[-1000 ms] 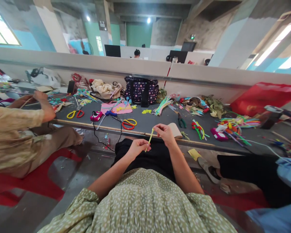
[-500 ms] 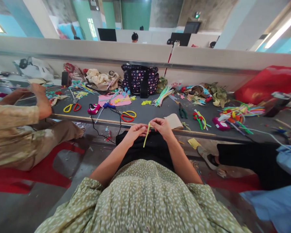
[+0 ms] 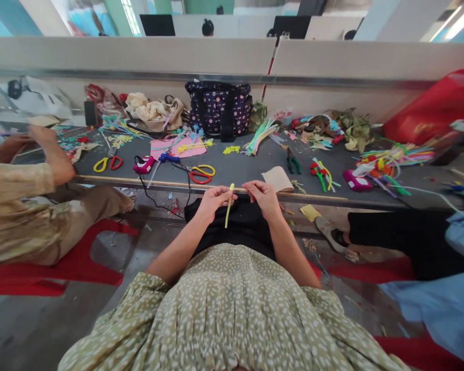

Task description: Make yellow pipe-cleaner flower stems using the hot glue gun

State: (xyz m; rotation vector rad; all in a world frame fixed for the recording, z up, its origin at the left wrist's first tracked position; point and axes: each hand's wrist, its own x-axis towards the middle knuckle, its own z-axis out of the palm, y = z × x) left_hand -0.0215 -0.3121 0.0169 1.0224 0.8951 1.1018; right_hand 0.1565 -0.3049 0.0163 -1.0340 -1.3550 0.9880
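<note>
Over my lap, at the table's front edge, my left hand (image 3: pixel 215 202) pinches a yellow pipe cleaner (image 3: pixel 228 214). Its upper end is a small thick knob above the thumb, and the tail hangs down past the fingers. Just to the right, my right hand (image 3: pixel 262 197) is closed, with thumb and forefinger together and pointing at the left hand. A small gap separates it from the knob. Whether anything thin sits between the right fingertips, I cannot make out. On the table ahead lie red-and-yellow-handled scissors (image 3: pixel 202 174) and a beige card (image 3: pixel 277 179).
Pliers (image 3: pixel 293 162), a bundle of pale pipe cleaners (image 3: pixel 261 136), a pink sheet (image 3: pixel 160 149) and a blue glue gun (image 3: pixel 169 157) lie on the dark table (image 3: pixel 239 165). A patterned bag (image 3: pixel 218 108) stands behind. People sit at left (image 3: pixel 19 206) and right (image 3: pixel 441 288).
My right hand has come away from the pipe cleaner's top and moved slightly right. My left hand keeps hold of it. The camera view has tipped downward.
</note>
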